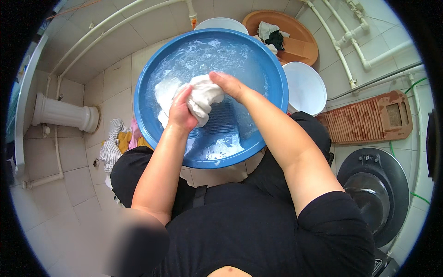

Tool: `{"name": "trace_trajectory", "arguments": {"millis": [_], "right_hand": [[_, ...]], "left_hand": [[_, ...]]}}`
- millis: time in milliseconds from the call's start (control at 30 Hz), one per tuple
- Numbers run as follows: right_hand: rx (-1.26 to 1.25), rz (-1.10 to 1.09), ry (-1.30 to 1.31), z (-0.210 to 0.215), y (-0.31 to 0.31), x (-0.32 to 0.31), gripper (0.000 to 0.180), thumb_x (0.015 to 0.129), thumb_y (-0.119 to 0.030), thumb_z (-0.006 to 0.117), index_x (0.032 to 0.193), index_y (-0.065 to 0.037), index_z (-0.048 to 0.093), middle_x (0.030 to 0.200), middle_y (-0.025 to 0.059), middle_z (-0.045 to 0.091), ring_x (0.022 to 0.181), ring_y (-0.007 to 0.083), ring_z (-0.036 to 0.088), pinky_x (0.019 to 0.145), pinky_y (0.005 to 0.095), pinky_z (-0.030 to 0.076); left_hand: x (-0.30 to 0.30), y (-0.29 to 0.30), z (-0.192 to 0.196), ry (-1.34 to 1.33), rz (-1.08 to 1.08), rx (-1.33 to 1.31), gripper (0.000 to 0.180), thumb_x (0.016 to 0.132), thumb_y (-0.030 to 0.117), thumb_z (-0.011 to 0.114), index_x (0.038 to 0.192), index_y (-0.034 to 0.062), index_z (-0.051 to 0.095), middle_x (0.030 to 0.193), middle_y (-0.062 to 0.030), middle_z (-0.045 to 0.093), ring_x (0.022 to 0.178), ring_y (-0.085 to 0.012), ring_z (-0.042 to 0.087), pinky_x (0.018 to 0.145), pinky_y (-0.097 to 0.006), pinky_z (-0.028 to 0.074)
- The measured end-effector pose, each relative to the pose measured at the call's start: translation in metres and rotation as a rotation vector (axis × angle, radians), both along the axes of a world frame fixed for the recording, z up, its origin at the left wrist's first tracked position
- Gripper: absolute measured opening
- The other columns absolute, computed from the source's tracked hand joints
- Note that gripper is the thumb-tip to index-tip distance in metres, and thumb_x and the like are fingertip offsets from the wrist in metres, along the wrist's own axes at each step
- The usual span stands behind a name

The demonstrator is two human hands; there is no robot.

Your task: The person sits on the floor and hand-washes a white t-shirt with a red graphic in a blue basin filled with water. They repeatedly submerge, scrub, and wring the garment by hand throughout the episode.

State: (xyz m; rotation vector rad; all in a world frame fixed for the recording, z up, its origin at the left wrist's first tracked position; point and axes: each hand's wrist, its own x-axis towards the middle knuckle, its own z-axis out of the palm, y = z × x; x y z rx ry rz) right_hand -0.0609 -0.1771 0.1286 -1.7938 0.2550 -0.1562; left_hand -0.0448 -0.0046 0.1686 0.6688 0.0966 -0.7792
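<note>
A bunched wet white cloth (201, 96) is held between my two hands over a big blue basin (142, 78) of sudsy water. My left hand (183, 111) grips its near left side, fingers closed against the fabric. At the upper right of the bunch my right hand (228, 87) presses in, its fingers partly hidden behind the cloth. Part of the cloth spreads leftward onto the water. Just below it, a ribbed washboard slope (214, 124) moulded into the basin shows through the water.
A brown basin (302, 48) with some clothes and a white bucket (307, 87) stand at the far right. Nearer lie a brown washboard (367, 119) and a black basin (392, 184). Striped clothing (112, 147) lies on the left floor. White pipes (134, 17) line the walls.
</note>
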Motion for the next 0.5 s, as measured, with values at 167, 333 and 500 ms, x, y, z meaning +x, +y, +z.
{"name": "trace_trajectory", "arguments": {"millis": [167,333,500], "right_hand": [[0.890,0.073,0.013,0.027,0.021,-0.011,0.029,0.077,-0.027,0.064,0.086,0.000,0.062,0.090,0.0081,0.062,0.075,0.0164,0.060,0.067,0.0273,0.049],[-0.157,0.237,-0.553,0.065,0.113,-0.040,0.015,0.068,-0.017,0.063,0.069,-0.004,0.057,0.074,0.0114,0.056,0.075,0.0269,0.056,0.076,0.0317,0.043],[-0.357,-0.095,-0.349,0.042,0.074,-0.031,0.019,0.066,-0.027,0.062,0.067,-0.009,0.057,0.069,0.0127,0.059,0.066,0.0316,0.058,0.060,0.0367,0.047]], "left_hand": [[0.015,0.005,-0.013,0.241,0.161,0.034,0.035,0.090,0.027,0.040,0.113,0.0016,0.047,0.111,-0.0145,0.055,0.101,-0.0287,0.054,0.089,-0.041,0.042],[-0.001,0.010,-0.069,-0.048,0.210,0.111,0.039,0.088,0.032,0.039,0.113,0.0040,0.047,0.107,-0.0122,0.055,0.099,-0.0250,0.054,0.086,-0.040,0.044],[-0.014,-0.008,-0.051,0.088,0.105,0.182,0.031,0.088,0.030,0.041,0.106,0.0069,0.052,0.098,-0.0086,0.057,0.091,-0.0215,0.056,0.079,-0.036,0.047]]}}
